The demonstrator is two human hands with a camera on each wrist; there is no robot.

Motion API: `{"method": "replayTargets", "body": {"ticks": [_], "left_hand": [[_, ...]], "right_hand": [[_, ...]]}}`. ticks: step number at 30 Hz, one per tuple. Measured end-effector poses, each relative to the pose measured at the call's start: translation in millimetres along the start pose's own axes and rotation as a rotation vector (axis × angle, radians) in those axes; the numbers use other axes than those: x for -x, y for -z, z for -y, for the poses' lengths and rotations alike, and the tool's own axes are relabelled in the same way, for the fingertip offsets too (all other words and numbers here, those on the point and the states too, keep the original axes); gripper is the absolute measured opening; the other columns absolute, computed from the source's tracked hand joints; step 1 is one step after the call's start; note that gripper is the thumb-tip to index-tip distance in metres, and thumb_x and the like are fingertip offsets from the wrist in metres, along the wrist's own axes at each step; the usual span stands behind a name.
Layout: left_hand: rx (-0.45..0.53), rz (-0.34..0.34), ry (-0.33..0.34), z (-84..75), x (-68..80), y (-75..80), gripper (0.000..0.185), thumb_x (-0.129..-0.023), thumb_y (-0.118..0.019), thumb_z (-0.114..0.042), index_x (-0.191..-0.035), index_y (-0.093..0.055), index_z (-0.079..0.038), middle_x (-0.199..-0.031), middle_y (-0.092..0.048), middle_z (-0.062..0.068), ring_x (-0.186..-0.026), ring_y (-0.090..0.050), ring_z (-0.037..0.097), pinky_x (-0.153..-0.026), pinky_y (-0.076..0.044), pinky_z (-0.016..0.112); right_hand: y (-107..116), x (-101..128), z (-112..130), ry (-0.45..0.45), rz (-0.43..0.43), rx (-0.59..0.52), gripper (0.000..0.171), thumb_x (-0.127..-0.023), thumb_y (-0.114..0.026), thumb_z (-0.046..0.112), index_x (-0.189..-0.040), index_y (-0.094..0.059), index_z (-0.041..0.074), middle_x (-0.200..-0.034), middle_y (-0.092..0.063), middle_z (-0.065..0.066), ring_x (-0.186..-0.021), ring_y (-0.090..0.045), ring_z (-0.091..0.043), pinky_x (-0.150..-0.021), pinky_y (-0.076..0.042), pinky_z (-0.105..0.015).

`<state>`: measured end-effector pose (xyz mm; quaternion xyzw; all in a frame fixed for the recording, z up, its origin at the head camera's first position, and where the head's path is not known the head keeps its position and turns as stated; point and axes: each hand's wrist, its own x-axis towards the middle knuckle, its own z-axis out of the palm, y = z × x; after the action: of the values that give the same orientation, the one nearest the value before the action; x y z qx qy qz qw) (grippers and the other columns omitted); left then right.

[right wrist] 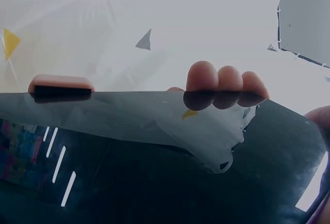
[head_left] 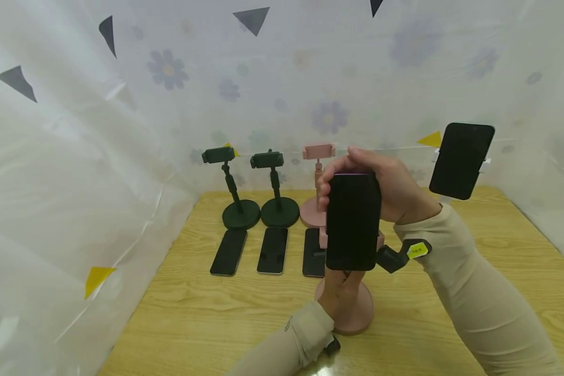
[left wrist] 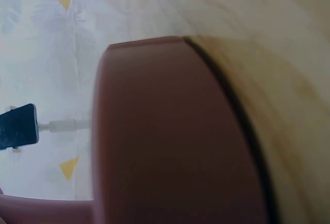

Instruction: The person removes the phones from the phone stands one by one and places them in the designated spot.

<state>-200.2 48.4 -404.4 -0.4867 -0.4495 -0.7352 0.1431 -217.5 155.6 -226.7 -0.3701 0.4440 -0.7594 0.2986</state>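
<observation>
— What is hidden in the head view?
— The left hand [head_left: 339, 292] is mostly behind the black phone [head_left: 353, 220], so its grip on the pink stand [head_left: 352, 313] I cannot tell.
— And the wrist views?
— The left one is blurred and cuts off the stand's base; the right one cuts off the phone.

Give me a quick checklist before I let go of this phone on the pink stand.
1. Right hand grips the top of the phone: ok.
2. Left hand holds the pink stand at its post: ok.
3. Stand base flat on the table: ok.
4. Phone upright, screen facing the person: ok.
5. Clamp closed on the phone's sides: cannot tell, mostly hidden behind the phone.
6. Three phones lying behind are apart from the base: ok.
</observation>
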Motion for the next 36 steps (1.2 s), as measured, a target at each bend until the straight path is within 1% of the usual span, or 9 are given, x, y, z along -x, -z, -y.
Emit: {"method": "replayTargets", "body": {"ticks": [3,10,14,17,21,28,30,32,36], "left_hand": [[-0.017,0.004,-0.009,0.0,0.5,-0.6,0.072,-0.103,-0.051,-0.029,-0.156,-0.011,0.000,-0.156,-0.031,0.023,-0.125,-0.053,0.034,-0.108,-0.045,0.050],[-0.069,0.017,-0.078,7.6,3.1,0.2,0.069,-0.105,-0.049,-0.027,-0.155,-0.012,0.002,-0.156,-0.031,0.024,-0.124,-0.053,0.034,-0.104,-0.047,0.052],[-0.158,0.024,-0.102,10.1,4.9,1.3,0.061,-0.105,-0.047,-0.025,-0.154,-0.021,0.001,-0.149,-0.042,0.024,-0.124,-0.055,0.032,-0.107,-0.046,0.051],[-0.188,0.026,-0.097,8.1,4.7,0.8,0.057,-0.106,-0.046,-0.023,-0.153,-0.024,-0.001,-0.141,-0.049,0.025,-0.122,-0.056,0.031,-0.108,-0.045,0.049],[-0.149,0.027,-0.061,4.2,4.6,-0.2,0.056,-0.105,-0.048,-0.018,-0.152,-0.024,-0.001,-0.140,-0.048,0.027,-0.122,-0.057,0.032,-0.107,-0.046,0.050],[-0.282,0.051,-0.036,1.9,8.8,2.0,0.041,-0.104,-0.047,-0.008,-0.143,-0.039,0.001,-0.133,-0.056,0.027,-0.122,-0.061,0.028,-0.107,-0.048,0.044],[-0.297,0.057,-0.026,1.6,10.0,2.2,0.039,-0.103,-0.047,-0.007,-0.141,-0.041,0.003,-0.133,-0.057,0.027,-0.124,-0.061,0.027,-0.107,-0.048,0.043],[-0.275,0.060,-0.018,1.7,10.6,2.5,0.038,-0.103,-0.047,-0.004,-0.139,-0.042,0.004,-0.133,-0.057,0.028,-0.126,-0.060,0.028,-0.107,-0.047,0.045],[-0.302,0.048,-0.044,2.2,10.8,3.7,0.039,-0.103,-0.048,-0.004,-0.140,-0.041,0.003,-0.131,-0.058,0.027,-0.121,-0.062,0.027,-0.105,-0.049,0.042]], "right_hand": [[0.3,-0.2,0.1,0.003,0.012,-0.008,0.067,-0.110,-0.005,0.031,-0.110,-0.065,0.001,-0.103,-0.068,-0.011,-0.097,-0.069,-0.026,-0.094,-0.055,-0.038],[0.2,0.3,1.5,0.004,0.006,-0.003,0.067,-0.110,-0.004,0.031,-0.110,-0.064,0.001,-0.103,-0.068,-0.011,-0.096,-0.068,-0.027,-0.093,-0.055,-0.038],[0.0,0.7,2.8,0.005,-0.003,0.002,0.066,-0.110,-0.005,0.031,-0.109,-0.064,0.000,-0.102,-0.067,-0.011,-0.095,-0.068,-0.027,-0.093,-0.055,-0.038],[-0.1,0.7,3.4,0.008,0.010,0.001,0.067,-0.109,-0.004,0.030,-0.110,-0.064,0.000,-0.102,-0.067,-0.011,-0.096,-0.068,-0.027,-0.093,-0.054,-0.039],[-0.5,0.8,4.0,0.018,0.023,0.009,0.067,-0.109,-0.004,0.030,-0.110,-0.064,0.000,-0.103,-0.066,-0.011,-0.096,-0.068,-0.027,-0.094,-0.054,-0.038],[0.9,0.8,5.1,0.015,0.035,0.003,0.068,-0.109,-0.003,0.031,-0.111,-0.064,0.000,-0.103,-0.066,-0.011,-0.097,-0.068,-0.027,-0.094,-0.054,-0.038],[1.0,0.6,5.3,0.014,0.037,0.008,0.068,-0.109,-0.003,0.031,-0.111,-0.064,0.001,-0.103,-0.066,-0.011,-0.097,-0.068,-0.027,-0.094,-0.054,-0.038],[0.9,-0.2,5.3,0.014,0.034,0.011,0.068,-0.109,-0.004,0.031,-0.110,-0.064,0.001,-0.103,-0.066,-0.011,-0.097,-0.068,-0.027,-0.094,-0.054,-0.038],[-0.1,-2.4,5.1,0.009,0.021,0.021,0.067,-0.109,-0.004,0.030,-0.110,-0.065,0.001,-0.102,-0.066,-0.011,-0.095,-0.067,-0.027,-0.093,-0.054,-0.038]]}}
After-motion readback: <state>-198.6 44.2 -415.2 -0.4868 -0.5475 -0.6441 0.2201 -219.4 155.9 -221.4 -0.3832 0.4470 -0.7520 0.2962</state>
